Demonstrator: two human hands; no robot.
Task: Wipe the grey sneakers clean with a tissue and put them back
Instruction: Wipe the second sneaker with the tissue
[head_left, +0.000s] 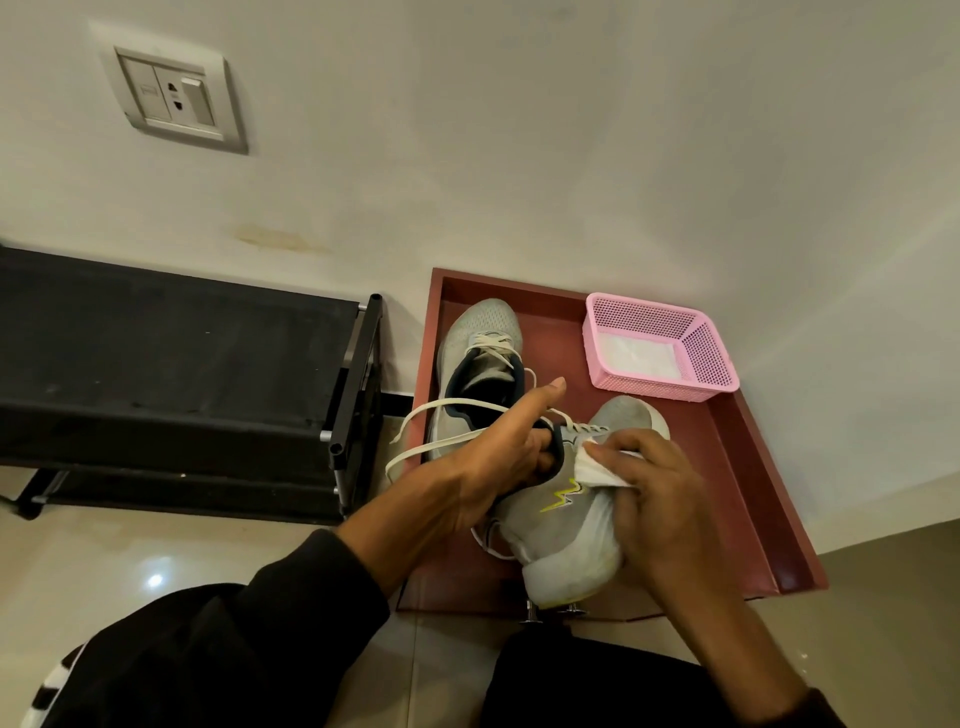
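Grey sneaker above red tray: your left hand grips collar, right hand presses tissue on side.

Tissue on tilted grey sneaker

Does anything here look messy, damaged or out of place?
Only small things. The laces of the held sneaker are undone and trail loose past the red tray's left edge. The wall has a faint yellowish stain above the black rack. Otherwise nothing looks spilled or broken.
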